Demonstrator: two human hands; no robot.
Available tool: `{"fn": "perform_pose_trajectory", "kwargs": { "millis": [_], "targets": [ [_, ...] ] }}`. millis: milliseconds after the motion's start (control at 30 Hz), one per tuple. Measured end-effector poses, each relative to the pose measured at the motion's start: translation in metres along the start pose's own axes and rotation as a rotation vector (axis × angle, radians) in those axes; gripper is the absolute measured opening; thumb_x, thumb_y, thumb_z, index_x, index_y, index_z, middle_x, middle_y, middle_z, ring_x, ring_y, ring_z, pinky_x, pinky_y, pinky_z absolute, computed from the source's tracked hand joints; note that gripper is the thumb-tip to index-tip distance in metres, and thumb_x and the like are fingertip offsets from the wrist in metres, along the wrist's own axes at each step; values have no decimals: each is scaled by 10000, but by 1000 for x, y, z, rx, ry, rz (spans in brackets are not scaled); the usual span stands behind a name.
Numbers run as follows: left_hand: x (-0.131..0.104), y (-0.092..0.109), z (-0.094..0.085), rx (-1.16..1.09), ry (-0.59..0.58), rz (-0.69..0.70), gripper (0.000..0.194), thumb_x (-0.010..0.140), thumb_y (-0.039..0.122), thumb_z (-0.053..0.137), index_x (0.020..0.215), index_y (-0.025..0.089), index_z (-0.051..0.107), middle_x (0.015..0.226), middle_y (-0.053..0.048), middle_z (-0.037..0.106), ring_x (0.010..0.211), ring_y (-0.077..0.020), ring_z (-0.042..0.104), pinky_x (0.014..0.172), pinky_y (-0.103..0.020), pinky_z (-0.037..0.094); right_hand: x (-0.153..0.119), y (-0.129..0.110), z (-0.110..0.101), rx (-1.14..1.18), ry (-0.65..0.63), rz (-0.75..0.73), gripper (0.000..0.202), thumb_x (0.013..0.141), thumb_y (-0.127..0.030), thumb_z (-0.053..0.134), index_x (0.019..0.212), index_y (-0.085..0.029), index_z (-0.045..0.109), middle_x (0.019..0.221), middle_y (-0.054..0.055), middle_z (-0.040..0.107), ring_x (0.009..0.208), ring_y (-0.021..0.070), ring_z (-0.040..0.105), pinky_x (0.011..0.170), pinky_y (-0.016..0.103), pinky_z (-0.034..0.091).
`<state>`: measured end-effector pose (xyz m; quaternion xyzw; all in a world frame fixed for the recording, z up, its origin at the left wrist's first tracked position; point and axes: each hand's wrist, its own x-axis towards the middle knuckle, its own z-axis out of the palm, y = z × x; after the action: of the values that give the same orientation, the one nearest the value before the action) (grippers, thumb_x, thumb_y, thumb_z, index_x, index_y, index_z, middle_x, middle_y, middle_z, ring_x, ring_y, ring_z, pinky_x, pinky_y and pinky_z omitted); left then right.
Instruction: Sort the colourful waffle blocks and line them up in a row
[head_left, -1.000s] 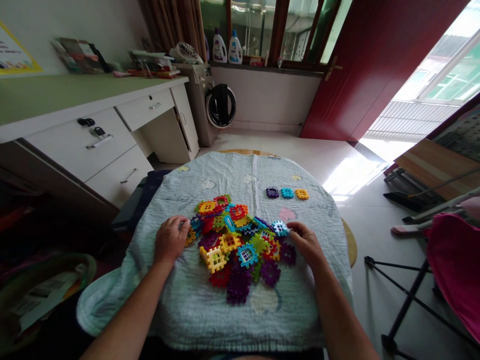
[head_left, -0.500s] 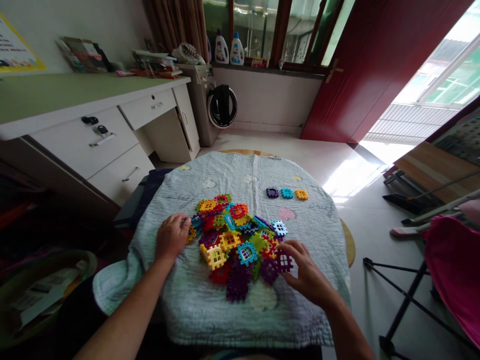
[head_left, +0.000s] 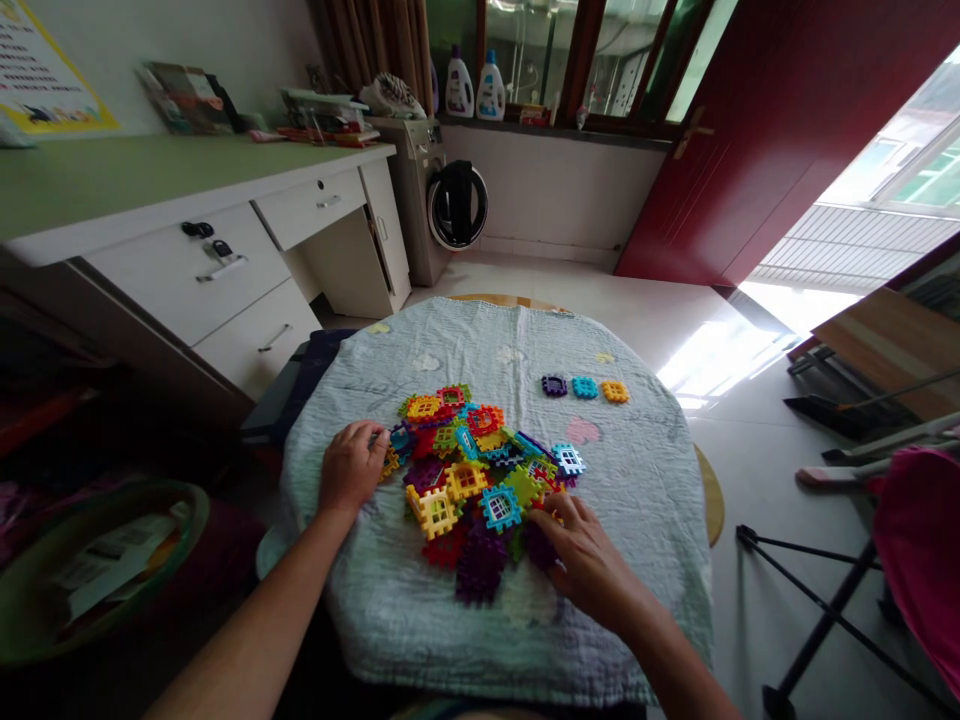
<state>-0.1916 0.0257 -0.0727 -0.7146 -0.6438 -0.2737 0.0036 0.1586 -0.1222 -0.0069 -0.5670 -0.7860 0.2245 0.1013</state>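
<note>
A heap of interlocking plastic tiles in several colours lies on a cloth-covered round table point(head_left: 630, 600). My left hand point(head_left: 354, 468) rests at the heap's left edge with its fingers curled, touching the tiles there; whether it grips one is hidden. At the lower right of the heap, my right hand point(head_left: 581, 550) is closed around a purple tile point(head_left: 541, 545), partly covered by the fingers. Near the middle are a blue window tile point(head_left: 500, 508) and a yellow one point(head_left: 465, 481). Behind the heap, a dark purple tile point(head_left: 554, 385), a blue tile point(head_left: 584, 388) and an orange tile point(head_left: 615, 392) lie in a row.
Left of the table stand a white desk point(head_left: 172, 190) and a basket point(head_left: 187, 520) with papers. A washing machine point(head_left: 412, 200) with its door open is behind. A pink folding chair point(head_left: 915, 560) stands at the right, and a red door point(head_left: 750, 130) at the back right.
My right hand has moved left and inward over the purple tiles at the heap's edge. My left hand has stayed beside the heap. The whole view has shifted slightly.
</note>
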Motion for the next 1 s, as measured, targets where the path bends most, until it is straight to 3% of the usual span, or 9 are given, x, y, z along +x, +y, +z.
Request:
{"fn": "perform_pose_trajectory", "kwargs": {
  "millis": [167,333,500,733,867,1000],
  "targets": [
    [0,0,0,10,3,7,400,936,464,346,935,185,633,1026,-110,665,998,-269,590,919,-400,444,-2,-3,-15,122,9,-54,610,618,-14,536,1177,-254,578,1156,73,527,1083,229,498,982,392,451],
    [-1,-1,0,3,4,7,401,940,476,340,937,189,621,1032,-106,663,1000,-273,591,923,-405,444,16,5,-53,246,129,-159,543,693,-80,587,1199,-268,527,1171,72,530,1083,216,510,950,370,461],
    [0,-2,1,-12,-1,8,390,938,476,346,938,193,615,1033,-111,661,1007,-273,590,932,-409,445,65,28,-80,235,100,-155,406,734,-215,656,1130,-238,567,1001,38,586,887,180,550,848,344,470],
    [0,-1,-1,-38,10,8,381,933,482,360,938,199,616,1031,-109,663,1009,-274,593,935,-417,449,162,61,-68,41,251,-28,490,679,-229,700,1155,-193,589,1060,73,573,989,222,532,879,344,418],
    [-1,-1,-1,-53,19,8,362,933,476,370,928,207,612,1017,-101,666,992,-265,604,920,-410,459,214,70,-64,-187,154,136,494,715,-302,694,1185,-193,590,1153,103,564,1061,265,483,893,363,368],
    [-2,-1,0,-60,12,4,348,936,469,382,947,208,612,1036,-99,663,1016,-264,600,938,-413,457,243,80,-62,-256,68,162,499,689,-358,736,1152,-205,628,1151,116,571,1086,312,457,873,390,342]
  ]
}}
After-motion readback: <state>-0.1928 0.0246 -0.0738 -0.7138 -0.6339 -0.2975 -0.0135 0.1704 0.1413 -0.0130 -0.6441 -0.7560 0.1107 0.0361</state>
